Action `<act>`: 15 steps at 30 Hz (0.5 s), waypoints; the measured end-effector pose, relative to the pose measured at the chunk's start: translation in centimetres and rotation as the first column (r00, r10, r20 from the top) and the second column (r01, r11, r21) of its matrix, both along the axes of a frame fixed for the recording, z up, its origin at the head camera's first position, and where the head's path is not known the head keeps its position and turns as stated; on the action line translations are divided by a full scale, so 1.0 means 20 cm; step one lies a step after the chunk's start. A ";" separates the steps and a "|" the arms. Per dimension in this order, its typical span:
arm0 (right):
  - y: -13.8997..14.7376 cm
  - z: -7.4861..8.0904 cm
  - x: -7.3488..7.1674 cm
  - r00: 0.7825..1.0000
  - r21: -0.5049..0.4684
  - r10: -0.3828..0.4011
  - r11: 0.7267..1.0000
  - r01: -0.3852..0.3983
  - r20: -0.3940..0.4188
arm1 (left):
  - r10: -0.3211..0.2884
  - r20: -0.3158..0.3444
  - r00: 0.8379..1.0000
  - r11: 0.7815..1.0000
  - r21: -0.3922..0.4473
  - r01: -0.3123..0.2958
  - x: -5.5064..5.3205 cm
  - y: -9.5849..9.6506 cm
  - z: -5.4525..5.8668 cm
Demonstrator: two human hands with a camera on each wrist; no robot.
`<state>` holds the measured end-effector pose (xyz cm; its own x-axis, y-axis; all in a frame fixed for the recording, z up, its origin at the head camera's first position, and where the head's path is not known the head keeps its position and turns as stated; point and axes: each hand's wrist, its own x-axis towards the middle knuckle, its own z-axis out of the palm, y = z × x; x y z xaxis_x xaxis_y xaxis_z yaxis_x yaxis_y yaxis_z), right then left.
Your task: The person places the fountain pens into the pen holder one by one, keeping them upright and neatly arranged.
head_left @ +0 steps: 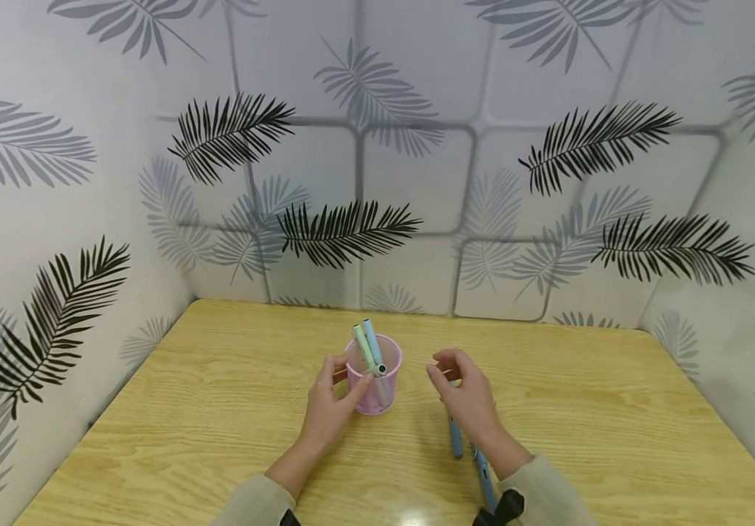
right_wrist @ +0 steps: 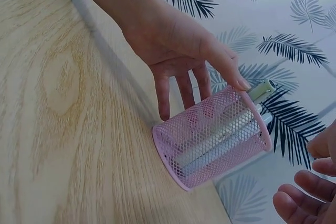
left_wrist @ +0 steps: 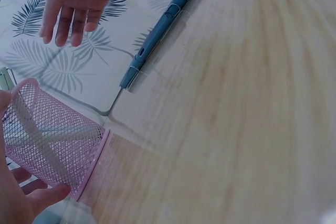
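My left hand (head_left: pixel 325 410) grips a pink mesh pen holder (head_left: pixel 372 400) from its left side, thumb near the rim at the front and fingers behind. The holder stands upright on the table. Inside it lean a light green pen (head_left: pixel 363 346), a light blue pen (head_left: pixel 373 340) and another pen whose dark round end (head_left: pixel 382 370) shows at the rim. To the right of the holder, apart from it, my right hand (head_left: pixel 471 400) hovers with loosely bent fingers and holds nothing. Below that hand lie a blue pen (head_left: pixel 456 438) and a second blue pen (head_left: pixel 485 478), each partly hidden by hand or sleeve.
The wooden table (head_left: pixel 233 380) extends to both sides. Behind it rises a wall (head_left: pixel 417 270) with a leaf pattern, and side walls stand at left and right. Dark straps show at both wrists.
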<state>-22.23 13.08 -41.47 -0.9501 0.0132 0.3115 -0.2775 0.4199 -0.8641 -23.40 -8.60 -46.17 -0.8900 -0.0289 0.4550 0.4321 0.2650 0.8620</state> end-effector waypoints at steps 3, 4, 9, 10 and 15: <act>0.02 -0.01 0.00 1.000 -0.001 -0.004 1.000 0.004 0.002 | 0.001 0.000 1.000 1.000 -0.002 -0.001 0.00 0.00 0.00; 0.03 -0.01 0.00 1.000 0.007 -0.009 1.000 0.009 0.004 | 0.002 -0.001 1.000 1.000 -0.005 -0.002 0.00 0.00 0.00; 0.06 0.00 0.01 1.000 0.037 -0.018 0.999 0.018 -0.005 | 0.002 0.001 1.000 1.000 -0.005 -0.002 0.00 0.00 0.00; 0.07 0.00 0.01 1.000 0.031 -0.015 0.999 0.015 -0.005 | 0.001 0.000 1.000 1.000 -0.004 -0.001 0.00 0.00 0.00; 0.10 0.01 0.01 1.000 0.008 0.000 1.000 0.000 0.007 | -0.002 0.009 1.000 1.000 0.000 0.002 0.00 0.00 -0.01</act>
